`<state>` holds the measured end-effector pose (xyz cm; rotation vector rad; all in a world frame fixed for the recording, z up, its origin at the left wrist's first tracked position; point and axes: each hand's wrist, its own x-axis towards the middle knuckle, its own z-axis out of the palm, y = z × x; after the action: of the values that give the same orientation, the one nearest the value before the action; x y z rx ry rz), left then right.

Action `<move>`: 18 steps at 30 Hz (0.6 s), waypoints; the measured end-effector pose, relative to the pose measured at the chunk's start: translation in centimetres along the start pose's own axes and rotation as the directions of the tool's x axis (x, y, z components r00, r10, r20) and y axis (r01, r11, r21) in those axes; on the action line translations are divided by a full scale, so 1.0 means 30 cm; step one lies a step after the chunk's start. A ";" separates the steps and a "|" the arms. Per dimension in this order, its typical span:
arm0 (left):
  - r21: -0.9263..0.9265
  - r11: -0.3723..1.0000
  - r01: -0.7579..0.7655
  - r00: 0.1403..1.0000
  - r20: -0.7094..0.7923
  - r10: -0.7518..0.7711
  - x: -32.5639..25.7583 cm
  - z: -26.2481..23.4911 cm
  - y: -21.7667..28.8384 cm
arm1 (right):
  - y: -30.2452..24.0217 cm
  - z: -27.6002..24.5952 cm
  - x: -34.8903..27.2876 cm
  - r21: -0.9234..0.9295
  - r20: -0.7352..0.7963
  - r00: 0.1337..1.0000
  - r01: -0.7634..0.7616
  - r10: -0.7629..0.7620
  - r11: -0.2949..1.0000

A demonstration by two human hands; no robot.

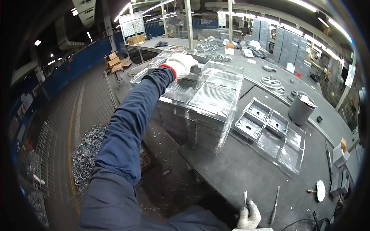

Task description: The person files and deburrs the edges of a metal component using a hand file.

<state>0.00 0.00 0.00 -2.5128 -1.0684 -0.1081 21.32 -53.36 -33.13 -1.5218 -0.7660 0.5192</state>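
Left hand (182,65) is over textured clear-plastic trays (212,97), its hold unclear. Right hand (249,218) grips a slim metal tool (245,198)

head | left fisheye, head-worn | looks down across workbench (262,181)

The near bench (210,171) before me bears three metal boxes (246,125) in one clear tray (268,143), one grey bin (300,110), one white disc (320,191); two gloved hands (250,218) and two slender tools (276,204) appear.
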 end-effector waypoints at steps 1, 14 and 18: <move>-0.025 1.000 -0.009 1.000 -0.014 0.008 0.014 -0.005 0.016 | 0.006 -0.006 0.009 -0.089 0.002 0.998 0.070 -0.070 0.994; -0.148 0.873 -0.464 0.867 -0.277 0.414 0.026 -0.297 0.430 | -0.062 -0.119 0.086 -0.134 -0.370 0.924 0.046 -0.094 0.990; -0.166 0.732 -0.661 0.750 -0.178 0.637 0.210 -0.355 0.858 | -0.107 -0.123 0.096 -0.542 -0.231 0.882 0.235 -0.411 0.807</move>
<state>23.49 -16.03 2.50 -2.8870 -0.0745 -0.1637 25.41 -53.82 -29.22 -1.8385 -0.9093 -0.2325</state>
